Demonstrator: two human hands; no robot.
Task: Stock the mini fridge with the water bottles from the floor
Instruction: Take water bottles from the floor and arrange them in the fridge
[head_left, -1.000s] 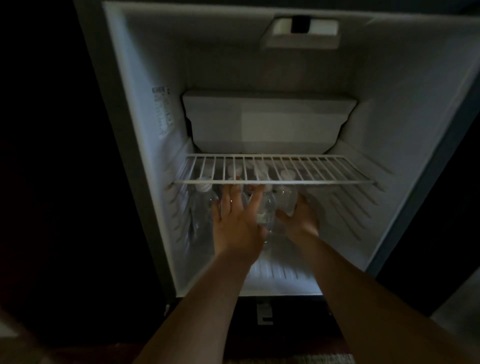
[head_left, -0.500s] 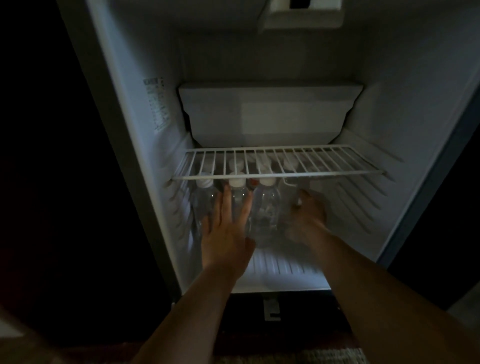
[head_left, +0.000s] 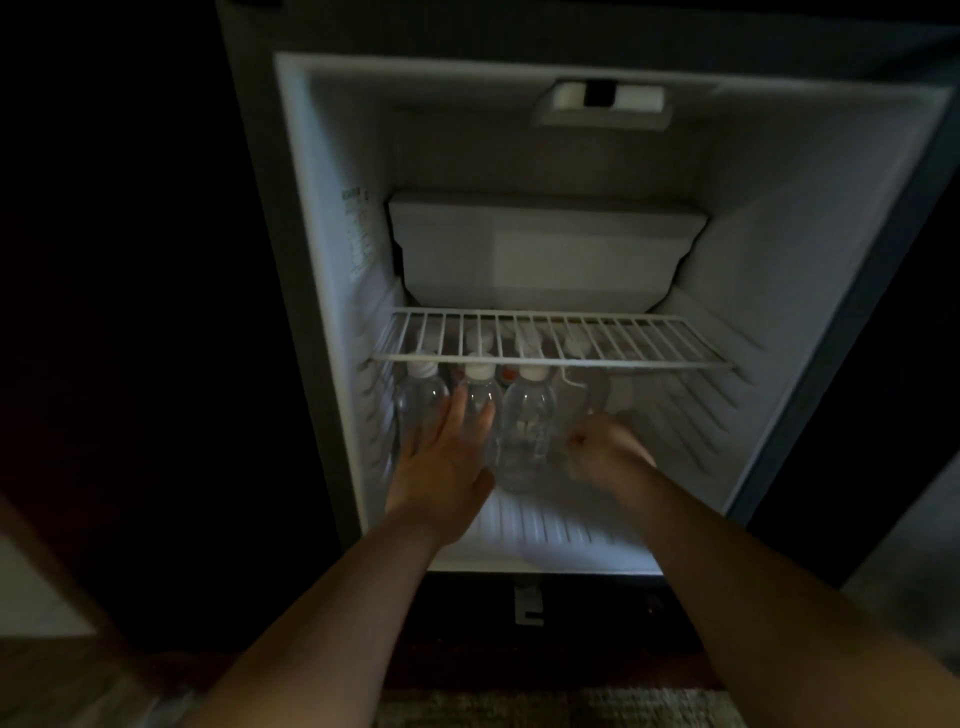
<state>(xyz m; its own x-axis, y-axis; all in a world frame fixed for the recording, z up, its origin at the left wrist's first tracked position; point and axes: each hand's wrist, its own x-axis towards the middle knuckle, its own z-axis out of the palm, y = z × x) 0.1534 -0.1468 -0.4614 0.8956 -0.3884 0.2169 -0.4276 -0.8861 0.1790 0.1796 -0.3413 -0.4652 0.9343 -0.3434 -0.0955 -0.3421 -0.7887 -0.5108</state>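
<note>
Clear bottles (head_left: 527, 426) touch flat, open left grip (head_left: 441, 467); right grip (head_left: 610, 449) clamps end bottle (head_left: 574, 402).

One view on record. The camera sits on the person's head, facing forward and down into the open white-lined mini fridge (head_left: 779, 260), near enough that both bare forearms (head_left: 363, 597), entering from the bottom edge, reach inside. The white wire shelf (head_left: 550, 358) lies near frame centre. Wide-angle bowing bends the cabinet sides. Blur softens the right hand (head_left: 608, 447) and the clear plastic water bottle (head_left: 574, 410) it grips.
</note>
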